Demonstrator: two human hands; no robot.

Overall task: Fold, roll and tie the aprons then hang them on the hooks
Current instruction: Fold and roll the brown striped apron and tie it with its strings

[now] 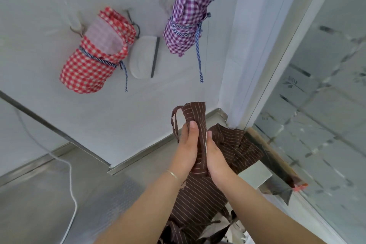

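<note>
A flat white oval plastic object with a grey straight edge (pixel 143 58) sits against the pale wall (pixel 49 6), low between the wall fixtures. A thin white cable (pixel 69 166) trails down across the grey floor (pixel 35 200). A silver metal skirting strip (pixel 138 156) runs along the wall's base. At right stands a white door frame (pixel 237 65) beside a frosted patterned glass panel (pixel 326 105).

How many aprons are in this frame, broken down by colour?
Red checked apron, rolled, tied, hanging on the wall: 1
Purple checked apron, rolled, tied, hanging on the wall: 1
Brown striped apron, not yet rolled, gripped by left hand and right hand: 1
Total: 3
</note>
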